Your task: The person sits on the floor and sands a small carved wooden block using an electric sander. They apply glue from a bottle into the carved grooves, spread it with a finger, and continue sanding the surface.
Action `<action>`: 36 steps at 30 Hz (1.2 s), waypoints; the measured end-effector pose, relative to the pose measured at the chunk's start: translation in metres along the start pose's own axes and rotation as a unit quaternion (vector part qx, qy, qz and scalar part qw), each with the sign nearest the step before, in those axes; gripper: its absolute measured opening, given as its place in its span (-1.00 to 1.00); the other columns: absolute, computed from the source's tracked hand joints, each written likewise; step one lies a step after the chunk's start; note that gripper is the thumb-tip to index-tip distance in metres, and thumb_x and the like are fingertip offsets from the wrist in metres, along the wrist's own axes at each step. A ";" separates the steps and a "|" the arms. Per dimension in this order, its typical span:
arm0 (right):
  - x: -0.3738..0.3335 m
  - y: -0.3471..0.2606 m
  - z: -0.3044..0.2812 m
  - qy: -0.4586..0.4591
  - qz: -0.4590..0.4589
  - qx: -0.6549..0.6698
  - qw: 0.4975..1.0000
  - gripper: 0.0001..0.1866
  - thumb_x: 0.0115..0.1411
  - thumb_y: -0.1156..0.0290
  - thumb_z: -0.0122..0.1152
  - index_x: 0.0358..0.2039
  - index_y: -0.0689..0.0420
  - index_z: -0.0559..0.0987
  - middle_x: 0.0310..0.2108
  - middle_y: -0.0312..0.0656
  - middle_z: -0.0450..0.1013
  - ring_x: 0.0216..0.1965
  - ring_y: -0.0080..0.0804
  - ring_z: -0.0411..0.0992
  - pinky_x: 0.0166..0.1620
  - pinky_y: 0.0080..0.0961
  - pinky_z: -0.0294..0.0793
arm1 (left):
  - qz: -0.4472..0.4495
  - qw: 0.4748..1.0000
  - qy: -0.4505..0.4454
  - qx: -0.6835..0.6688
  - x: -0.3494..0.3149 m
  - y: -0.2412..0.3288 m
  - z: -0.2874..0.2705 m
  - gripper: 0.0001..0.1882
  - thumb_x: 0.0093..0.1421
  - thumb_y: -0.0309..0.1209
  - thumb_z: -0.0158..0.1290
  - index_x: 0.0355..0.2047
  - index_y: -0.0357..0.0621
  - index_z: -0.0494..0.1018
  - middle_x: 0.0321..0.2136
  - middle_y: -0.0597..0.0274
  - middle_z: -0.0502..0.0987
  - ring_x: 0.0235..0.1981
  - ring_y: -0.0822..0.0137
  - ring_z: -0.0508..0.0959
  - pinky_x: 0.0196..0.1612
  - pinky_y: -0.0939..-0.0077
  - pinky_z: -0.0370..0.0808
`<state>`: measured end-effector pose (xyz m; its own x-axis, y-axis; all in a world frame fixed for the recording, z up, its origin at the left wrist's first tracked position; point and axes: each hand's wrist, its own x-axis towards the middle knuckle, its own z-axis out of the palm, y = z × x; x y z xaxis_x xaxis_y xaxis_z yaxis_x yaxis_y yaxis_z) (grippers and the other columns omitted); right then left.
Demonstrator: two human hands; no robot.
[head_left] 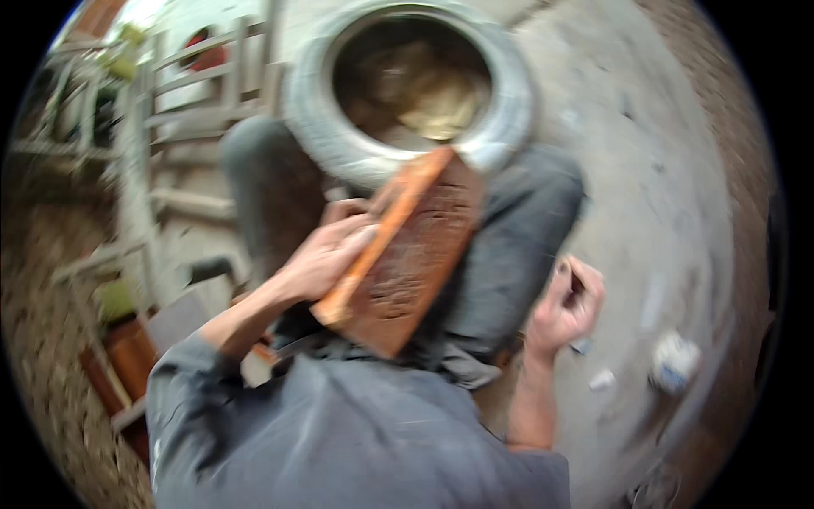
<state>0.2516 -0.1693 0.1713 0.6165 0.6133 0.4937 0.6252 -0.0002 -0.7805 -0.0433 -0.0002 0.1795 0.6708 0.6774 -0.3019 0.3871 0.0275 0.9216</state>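
A thick reddish-brown wooden block (421,259), its face cut with rows of carved marks, is tilted on edge above my lap. My left hand (332,253) grips it by its left long edge, thumb on the near side and fingers partly hidden behind. Beyond its upper corner lies a pale grey tyre (309,102) between and in front of my knees. Off to the right, apart from the block, my right hand (568,305) is raised and closed with curled fingers. A dark spot shows inside its curl; motion blur hides whether it is a thing or shadow.
Crumpled yellowish material (439,106) lies inside the tyre. Wooden racks (199,110) stand at the left, and brown boards (131,360) lie lower left. On the concrete floor (653,212) at right sit a white-and-blue package (674,360) and a small white piece (602,379).
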 end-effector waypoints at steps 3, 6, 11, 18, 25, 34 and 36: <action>0.003 0.108 -0.017 0.034 0.222 -0.046 0.973 -0.79 0.36 0.51 0.18 -0.03 0.28 0.60 -0.19 -0.09 0.54 -0.17 -0.29 0.50 -0.03 -0.39 0.52 | 0.020 0.999 0.003 0.032 0.000 0.000 -0.004 -0.60 0.51 -0.20 -0.15 -0.02 -0.26 0.55 0.07 0.02 0.43 0.26 0.15 0.26 0.33 0.25 0.20; -0.054 0.229 -0.026 -0.003 0.254 -0.196 0.947 -0.62 0.28 0.37 0.25 0.09 0.21 0.60 -0.08 0.00 0.55 -0.10 -0.17 0.53 0.06 -0.30 0.51 | 0.000 1.000 0.000 0.019 0.005 0.008 0.004 -0.60 0.51 -0.19 -0.16 -0.09 -0.27 0.54 0.08 0.00 0.41 0.26 0.16 0.24 0.34 0.24 0.16; -0.110 0.301 0.015 -0.103 0.407 -0.229 0.879 -0.45 0.13 0.29 0.38 0.14 0.20 0.57 0.03 0.07 0.51 0.07 -0.07 0.50 0.14 -0.20 0.50 | 0.009 0.999 -0.002 0.041 0.005 0.013 0.008 -0.57 0.52 -0.16 -0.18 -0.09 -0.27 0.55 0.10 0.02 0.40 0.27 0.16 0.23 0.34 0.21 0.16; -0.112 0.394 0.035 -0.036 0.248 -0.257 0.933 -0.76 0.24 0.44 0.37 -0.12 0.20 0.55 -0.17 0.11 0.62 -0.09 -0.18 0.61 -0.01 -0.27 0.59 | 0.003 0.999 -0.012 0.043 0.017 0.016 0.006 -0.63 0.49 -0.24 -0.13 0.00 -0.29 0.53 0.14 0.02 0.37 0.27 0.17 0.30 0.35 0.27 0.21; -0.118 0.348 0.042 -0.101 0.311 -0.287 0.900 -0.79 0.29 0.47 0.32 -0.11 0.20 0.53 -0.08 0.11 0.60 -0.05 -0.20 0.60 0.02 -0.30 0.58 | -0.002 0.999 -0.025 0.032 0.001 0.004 -0.001 -0.51 0.53 -0.09 -0.16 -0.06 -0.33 0.51 0.03 -0.04 0.44 0.29 0.11 0.20 0.36 0.23 0.17; -0.026 0.272 -0.003 -0.022 0.179 -0.108 0.978 -0.83 0.35 0.51 0.25 -0.10 0.21 0.50 0.02 0.13 0.57 0.00 -0.22 0.58 0.06 -0.33 0.57 | 0.031 0.999 0.005 0.037 -0.001 -0.003 0.004 -0.44 0.53 -0.04 -0.16 -0.10 -0.38 0.57 0.03 0.05 0.52 0.30 0.05 0.19 0.35 0.15 0.20; 0.022 0.208 -0.026 0.008 0.149 -0.049 0.988 -0.80 0.38 0.52 0.20 -0.03 0.24 0.44 0.12 0.14 0.52 0.06 -0.19 0.55 0.11 -0.31 0.55 | 0.068 0.996 -0.012 0.049 0.003 -0.007 0.002 -0.40 0.53 -0.02 -0.15 -0.16 -0.43 0.59 0.00 0.05 0.54 0.31 0.04 0.19 0.33 0.14 0.23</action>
<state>0.4084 -0.1763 0.0298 0.7864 0.5627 0.2547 0.4580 -0.2546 -0.8517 -0.0425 0.0002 0.1716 0.7360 0.6517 -0.1833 0.3509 -0.1356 0.9266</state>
